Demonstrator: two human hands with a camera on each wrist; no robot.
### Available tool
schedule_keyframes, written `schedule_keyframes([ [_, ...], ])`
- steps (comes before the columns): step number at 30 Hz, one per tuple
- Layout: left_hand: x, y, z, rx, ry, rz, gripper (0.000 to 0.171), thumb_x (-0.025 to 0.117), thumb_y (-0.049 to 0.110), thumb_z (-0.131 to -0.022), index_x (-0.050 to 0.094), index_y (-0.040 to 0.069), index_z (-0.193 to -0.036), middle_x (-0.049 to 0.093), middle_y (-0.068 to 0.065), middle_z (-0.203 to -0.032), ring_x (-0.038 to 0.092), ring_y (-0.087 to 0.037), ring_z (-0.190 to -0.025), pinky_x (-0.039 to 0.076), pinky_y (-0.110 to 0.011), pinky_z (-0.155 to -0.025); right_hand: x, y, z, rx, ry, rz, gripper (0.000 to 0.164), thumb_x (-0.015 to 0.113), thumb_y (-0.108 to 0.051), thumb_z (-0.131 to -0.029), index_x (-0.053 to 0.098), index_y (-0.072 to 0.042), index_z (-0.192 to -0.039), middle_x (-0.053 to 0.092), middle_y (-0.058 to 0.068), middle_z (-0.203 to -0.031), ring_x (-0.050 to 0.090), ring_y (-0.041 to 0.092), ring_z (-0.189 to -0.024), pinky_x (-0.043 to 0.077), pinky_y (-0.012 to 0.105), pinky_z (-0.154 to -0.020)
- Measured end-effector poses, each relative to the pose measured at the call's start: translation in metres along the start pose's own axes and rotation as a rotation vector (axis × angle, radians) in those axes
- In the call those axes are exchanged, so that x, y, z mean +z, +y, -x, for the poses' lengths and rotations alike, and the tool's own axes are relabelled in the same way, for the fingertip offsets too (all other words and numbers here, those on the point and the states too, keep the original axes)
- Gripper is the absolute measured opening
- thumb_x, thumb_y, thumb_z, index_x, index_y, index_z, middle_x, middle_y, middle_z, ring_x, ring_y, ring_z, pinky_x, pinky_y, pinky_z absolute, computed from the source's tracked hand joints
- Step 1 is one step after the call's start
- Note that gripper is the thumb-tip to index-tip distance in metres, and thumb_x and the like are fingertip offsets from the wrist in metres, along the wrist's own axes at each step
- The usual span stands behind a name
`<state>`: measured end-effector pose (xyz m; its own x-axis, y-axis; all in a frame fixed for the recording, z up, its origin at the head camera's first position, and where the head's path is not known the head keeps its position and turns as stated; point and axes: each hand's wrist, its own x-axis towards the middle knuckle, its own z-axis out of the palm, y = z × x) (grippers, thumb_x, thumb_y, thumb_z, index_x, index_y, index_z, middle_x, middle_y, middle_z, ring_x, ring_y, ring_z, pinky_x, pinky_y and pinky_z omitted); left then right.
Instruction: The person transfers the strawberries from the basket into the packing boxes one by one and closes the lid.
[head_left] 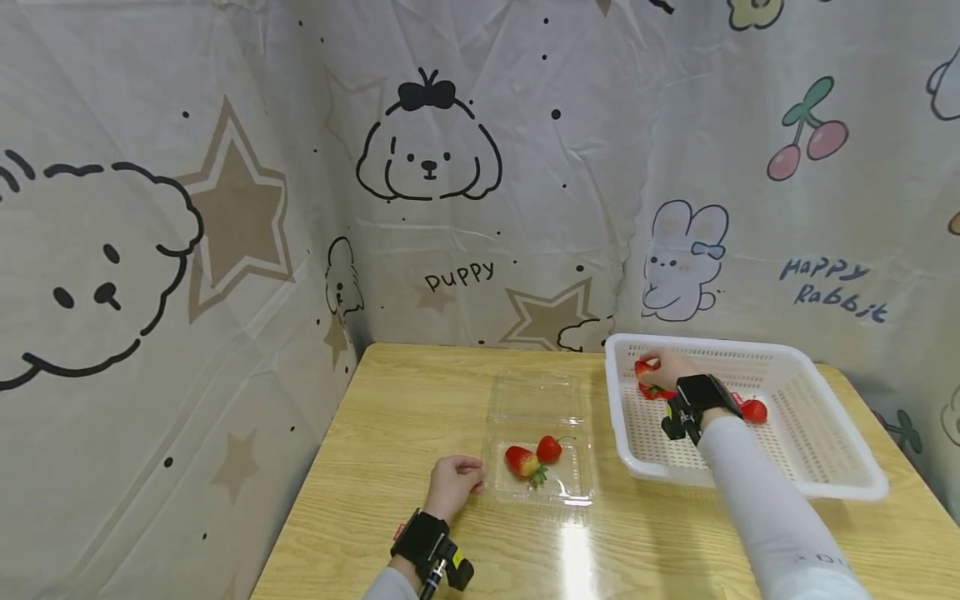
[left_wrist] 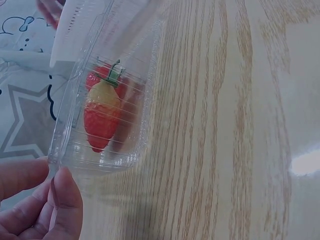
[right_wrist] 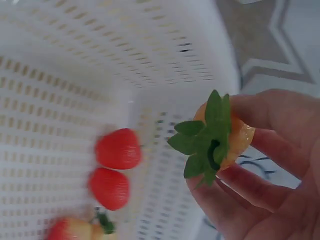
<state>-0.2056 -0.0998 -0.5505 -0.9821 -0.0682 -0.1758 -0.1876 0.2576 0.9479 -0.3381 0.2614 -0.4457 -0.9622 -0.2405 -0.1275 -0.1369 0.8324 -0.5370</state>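
Note:
My right hand (head_left: 672,369) is inside the left end of a white slotted basket (head_left: 840,485), holding a strawberry (right_wrist: 242,139) between thumb and fingers. Green leaves on that strawberry face the right wrist camera. Below it in the basket lie red strawberries (right_wrist: 118,149), one of them pale near its leaves. To the left on the table, a clear plastic clamshell box (head_left: 581,479) stands with its lid laid back. Two strawberries (head_left: 521,461) sit in its near half. My left hand (head_left: 453,485) pinches the box's left edge between thumb and index finger (left_wrist: 67,195).
The wooden table (head_left: 375,433) carries both containers, the basket standing at the right. A cloth printed with cartoon animals (head_left: 427,158) hangs close behind the table and along its left side. Light glares off the wood in front of the clear box.

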Motion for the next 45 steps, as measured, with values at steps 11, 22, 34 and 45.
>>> schedule_keyframes([
  [11, 0.001, -0.001, 0.001, 0.014, -0.004, 0.017, 0.019, 0.061, -0.004, -0.081, 0.062, -0.014, -0.096, 0.062, -0.009, -0.075, 0.058, -0.010, -0.062, 0.055, -0.025, -0.059, -0.016, -0.058, 0.017, -0.185, 0.193, -0.077, 0.041, 0.060, -0.007, -0.085, 0.051, 0.007, -0.123, 0.054, 0.029, -0.113, 0.057, 0.037, -0.090, 0.052, 0.039, -0.070],
  [22, 0.000, -0.001, 0.001, 0.015, -0.008, 0.020, 0.018, 0.060, -0.004, -0.082, 0.062, -0.014, -0.097, 0.062, -0.010, -0.075, 0.059, -0.011, -0.063, 0.056, -0.030, -0.062, 0.012, -0.124, 0.028, -0.572, 0.211, -0.229, 0.043, 0.065, 0.002, -0.081, 0.053, 0.004, -0.122, 0.051, 0.021, -0.114, 0.055, 0.034, -0.101, 0.052, 0.040, -0.082],
  [34, 0.002, -0.002, 0.001, 0.021, -0.001, 0.044, 0.018, 0.061, -0.005, -0.081, 0.062, -0.015, -0.096, 0.062, -0.010, -0.075, 0.058, -0.010, -0.062, 0.056, -0.028, -0.061, 0.087, -0.125, 0.031, -0.606, 0.056, -0.164, 0.045, 0.065, -0.004, -0.082, 0.053, -0.003, -0.125, 0.051, 0.018, -0.120, 0.055, 0.029, -0.101, 0.052, 0.034, -0.082],
  [45, 0.002, -0.004, 0.000, 0.017, 0.004, 0.042, 0.019, 0.061, -0.003, -0.081, 0.062, -0.015, -0.096, 0.061, -0.009, -0.074, 0.058, -0.009, -0.061, 0.055, -0.024, -0.058, 0.139, -0.106, 0.023, -0.530, -0.080, -0.045, 0.037, 0.067, -0.004, -0.080, 0.059, -0.003, -0.116, 0.054, 0.016, -0.108, 0.054, 0.025, -0.093, 0.051, 0.034, -0.077],
])
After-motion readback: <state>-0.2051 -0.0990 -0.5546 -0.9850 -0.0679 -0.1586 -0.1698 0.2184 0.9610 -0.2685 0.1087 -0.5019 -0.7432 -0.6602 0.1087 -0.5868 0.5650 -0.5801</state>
